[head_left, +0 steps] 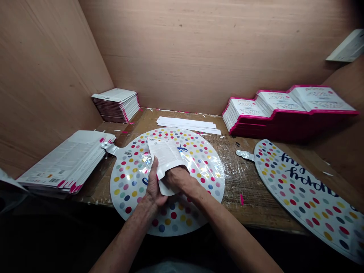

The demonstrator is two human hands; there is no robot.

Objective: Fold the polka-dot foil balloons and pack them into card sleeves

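Note:
A white printed paper envelope is gripped along its left side by my left hand, with the thumb on its upper face. My right hand reaches into the envelope's near, gaping end, and its fingers are hidden inside. Beneath both hands lies a flat, round foil balloon, white with coloured dots. Its tail points left, and blue lettering on it is partly covered by the envelope.
Printed envelopes lie in a pile at the left, with a smaller stack behind. White paper strips rest at the back. Stepped stacks of pink-edged envelopes stand back right. Further dotted foil balloons overhang the cardboard-covered table's front edge.

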